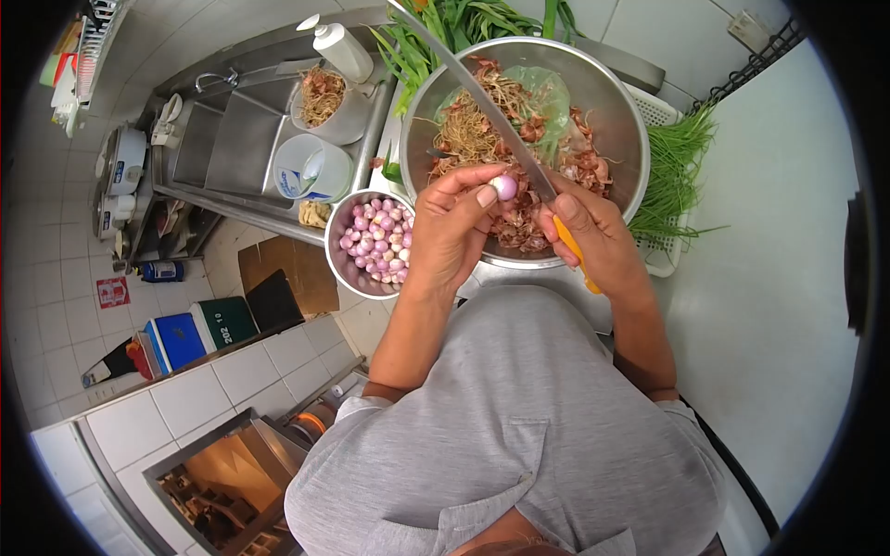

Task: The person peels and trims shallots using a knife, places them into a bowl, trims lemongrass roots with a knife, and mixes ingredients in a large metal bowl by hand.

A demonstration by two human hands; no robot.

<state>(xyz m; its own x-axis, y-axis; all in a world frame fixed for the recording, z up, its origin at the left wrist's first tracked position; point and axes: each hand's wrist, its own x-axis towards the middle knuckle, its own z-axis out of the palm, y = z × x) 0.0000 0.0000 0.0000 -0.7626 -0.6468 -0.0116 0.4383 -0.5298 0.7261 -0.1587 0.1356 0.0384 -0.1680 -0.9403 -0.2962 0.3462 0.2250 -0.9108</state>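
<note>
Between the thumb and fingers of my left hand [456, 222] is a peeled shallot [503, 187], pale with a purple tint. My right hand [598, 232] grips the yellow handle of a knife [496, 116], whose long blade slants up to the left, close beside the shallot. Both hands are over a large steel bowl [633, 120] of shallot skins, roots and unpeeled shallots [477, 130], with a green plastic bag [545, 93] inside. Left of my left wrist, a smaller steel pot [336, 264] holds many peeled shallots [377, 239].
At the left is a steel sink [243, 139] with a white pump bottle [341, 48], a tub of roots [324, 104] and a clear plastic tub [312, 169]. Leafy greens [464, 23] lie behind the bowl. Thin green stalks [672, 171] fill a white basket at the right.
</note>
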